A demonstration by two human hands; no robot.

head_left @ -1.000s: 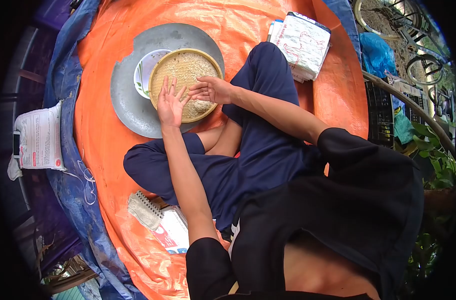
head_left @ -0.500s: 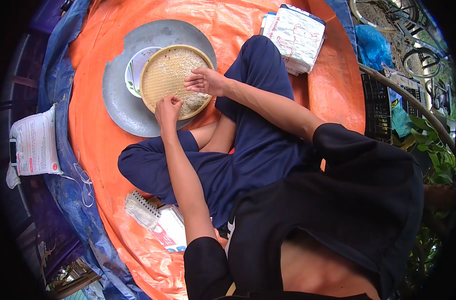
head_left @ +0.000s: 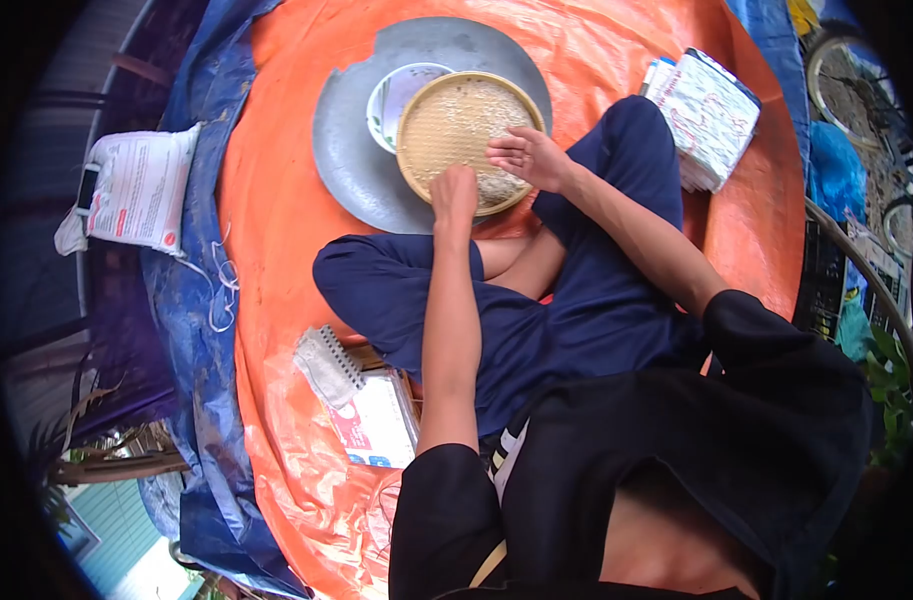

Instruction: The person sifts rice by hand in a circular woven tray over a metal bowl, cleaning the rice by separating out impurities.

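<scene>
A round woven bamboo tray (head_left: 413, 115) holds pale grains (head_left: 491, 110) that look like rice, spread thinly in places and heaped toward its right and lower right. At the near left rim is my left hand (head_left: 453, 192), its fingers curled together; whatever they may hold is hidden. My right hand (head_left: 532, 158) hovers over the right part of the grains, fingers stretched out and slightly apart, nothing in it. Under the tray's left side sits a white bowl (head_left: 383, 105) with a leaf pattern, partly covered. Both rest on a large round grey metal sheet (head_left: 351, 150) with a broken edge.
I sit cross-legged on an orange tarp (head_left: 276, 190) with a blue tarp (head_left: 198, 330) on the left. White packages (head_left: 711, 115) lie beyond my right knee. A spiral notebook (head_left: 328, 368) and papers lie at my left. Further left is a white sack (head_left: 141, 190).
The whole view has swung, so everything sits further right. My left hand has turned knuckles-up at the tray's near rim. My right hand stays open over the grains.
</scene>
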